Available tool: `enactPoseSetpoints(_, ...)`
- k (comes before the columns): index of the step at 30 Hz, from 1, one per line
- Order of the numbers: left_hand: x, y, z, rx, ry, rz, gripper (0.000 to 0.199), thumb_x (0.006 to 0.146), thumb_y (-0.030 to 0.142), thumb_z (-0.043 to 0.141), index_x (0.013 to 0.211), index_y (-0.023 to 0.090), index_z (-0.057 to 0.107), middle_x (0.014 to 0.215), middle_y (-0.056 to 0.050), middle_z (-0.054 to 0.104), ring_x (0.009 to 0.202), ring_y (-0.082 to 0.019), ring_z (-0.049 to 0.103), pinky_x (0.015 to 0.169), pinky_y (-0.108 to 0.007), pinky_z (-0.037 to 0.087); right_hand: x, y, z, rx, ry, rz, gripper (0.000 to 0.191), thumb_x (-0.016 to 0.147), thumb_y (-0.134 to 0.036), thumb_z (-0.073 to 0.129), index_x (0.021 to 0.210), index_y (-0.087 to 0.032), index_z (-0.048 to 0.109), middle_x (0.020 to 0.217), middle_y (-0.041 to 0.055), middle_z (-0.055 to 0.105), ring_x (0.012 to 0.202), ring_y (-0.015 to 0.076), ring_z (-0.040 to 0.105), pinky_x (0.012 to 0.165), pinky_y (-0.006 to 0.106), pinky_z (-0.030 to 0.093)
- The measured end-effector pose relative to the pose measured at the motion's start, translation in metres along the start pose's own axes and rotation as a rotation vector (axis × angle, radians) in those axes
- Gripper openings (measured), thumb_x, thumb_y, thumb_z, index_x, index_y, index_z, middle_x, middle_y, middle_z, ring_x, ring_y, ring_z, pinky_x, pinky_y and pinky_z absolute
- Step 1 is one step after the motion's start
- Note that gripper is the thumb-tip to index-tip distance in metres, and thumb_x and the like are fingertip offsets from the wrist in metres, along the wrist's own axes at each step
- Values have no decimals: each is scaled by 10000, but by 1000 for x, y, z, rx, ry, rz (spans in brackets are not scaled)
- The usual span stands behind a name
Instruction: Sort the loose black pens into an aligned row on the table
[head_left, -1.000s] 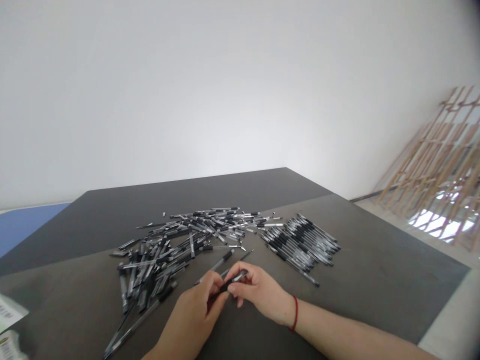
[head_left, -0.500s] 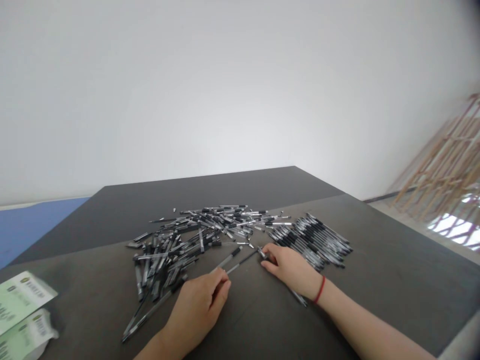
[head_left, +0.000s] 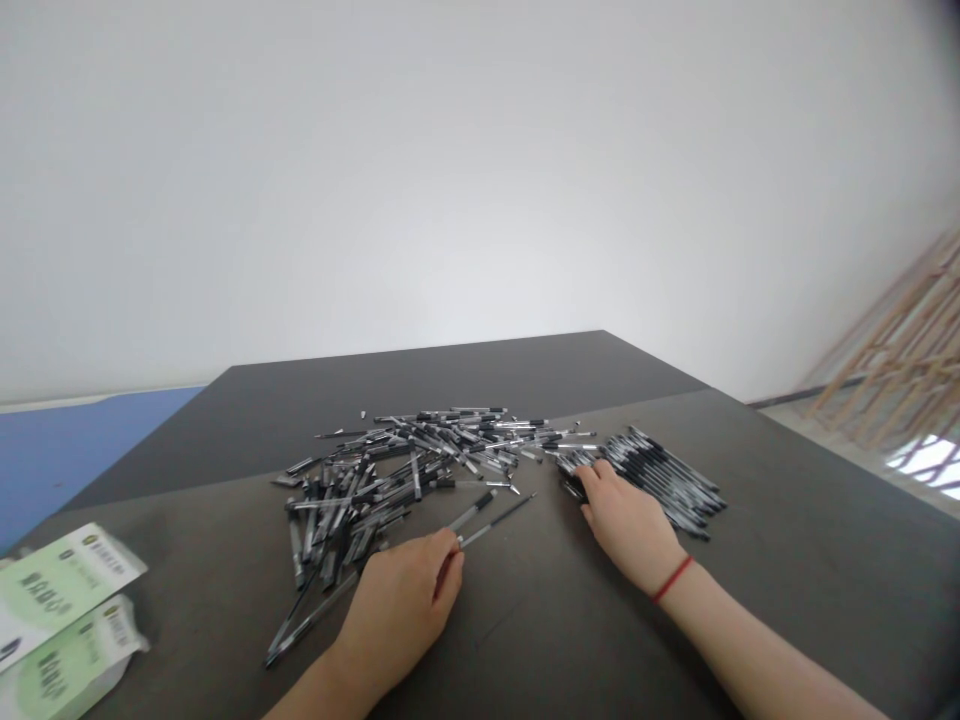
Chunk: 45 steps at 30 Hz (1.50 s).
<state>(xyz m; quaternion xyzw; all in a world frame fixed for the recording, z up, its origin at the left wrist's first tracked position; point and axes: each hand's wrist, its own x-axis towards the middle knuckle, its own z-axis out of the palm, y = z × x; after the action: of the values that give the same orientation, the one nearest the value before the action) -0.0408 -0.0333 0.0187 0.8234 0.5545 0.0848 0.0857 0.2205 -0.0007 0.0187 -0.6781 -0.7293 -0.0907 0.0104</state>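
My left hand point(head_left: 401, 605) is closed in a pinch near the front of the table. A thin pen refill point(head_left: 499, 518) with a dark tip juts from its fingers towards the upper right. Just behind lies a clear pen barrel point(head_left: 472, 510) with a black grip; whether the hand touches it is hidden. My right hand point(head_left: 634, 525), with a red cord at the wrist, rests on the left side of a row of pens point(head_left: 667, 480). Its fingers reach forward over the pens, thumb apart. The palm side is hidden.
A loose heap of pen parts point(head_left: 360, 495) spreads over the middle and left of the dark table point(head_left: 525, 650). Green-and-white packets point(head_left: 67, 600) lie at the left edge. Small metallic tips point(head_left: 514, 488) lie beside the heap. A wooden rack point(head_left: 907, 350) stands beyond the right side.
My right hand has moved right, from beside the refill onto the row, and the pen that showed under it no longer sticks out. My left hand stays pinched on the refill. The view has shifted slightly.
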Motion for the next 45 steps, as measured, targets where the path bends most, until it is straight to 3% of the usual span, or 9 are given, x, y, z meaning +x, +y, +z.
enactPoseSetpoints(3,2,-7,-4,153,61,-61,134,899,234,373,874,215,503,839,-19,627,767,-186,611,616,-268,400,0,-3,-1,20,17,-36,218,814,-132,538,1031,-155,541,1008,111,562,807,220,621,538,261,420)
enactPoseSetpoints(7,7,-23,-7,352,155,-113,121,869,186,397,908,189,512,926,-65,585,883,-227,580,635,-291,437,-5,-23,-8,140,47,-196,175,847,-157,515,1019,-173,547,1030,86,555,831,200,606,620,268,454)
enactPoseSetpoints(13,7,-25,-7,364,169,-68,169,884,167,365,867,183,533,909,-63,563,873,-219,566,682,-314,461,-11,-60,-4,263,27,-478,154,900,-149,443,1003,-184,551,953,53,576,874,181,580,705,266,450)
enactPoseSetpoints(23,7,-17,9,243,156,161,243,895,154,409,1088,217,542,994,-39,613,947,-199,550,804,-323,455,-6,-62,6,295,14,-477,174,912,-151,417,1016,-176,554,959,53,576,892,186,580,732,281,450)
enactPoseSetpoints(26,8,-20,13,272,173,155,321,878,110,392,1162,196,514,1025,-59,614,969,-203,548,819,-321,454,-6,-63,4,303,16,-496,176,913,-156,411,1016,-172,553,955,56,571,894,183,577,736,280,446)
enactPoseSetpoints(32,9,-22,15,264,183,34,549,819,78,368,1361,108,291,1116,-115,577,1006,-209,555,800,-308,477,-10,-71,0,350,28,-583,128,892,-165,455,980,-179,547,953,39,554,868,163,567,730,263,440)
enactPoseSetpoints(37,5,-15,4,223,164,-27,431,805,87,357,1227,148,414,1097,-95,580,969,-207,584,712,-287,474,-7,-70,-2,354,58,-598,117,907,-173,433,959,-175,538,932,37,550,852,154,563,728,259,434)
enactPoseSetpoints(42,-1,1,-9,116,90,57,186,882,172,323,939,205,497,857,-34,633,802,-188,614,664,-280,423,4,-53,-1,266,79,-488,131,904,-157,437,968,-163,551,923,48,556,841,165,567,687,254,430)
enactPoseSetpoints(45,-1,3,-8,90,53,97,221,923,233,284,827,209,482,731,-15,626,662,-166,598,593,-265,377,9,-50,0,201,66,-524,128,905,-164,446,932,-173,571,921,44,558,830,168,564,656,250,428)
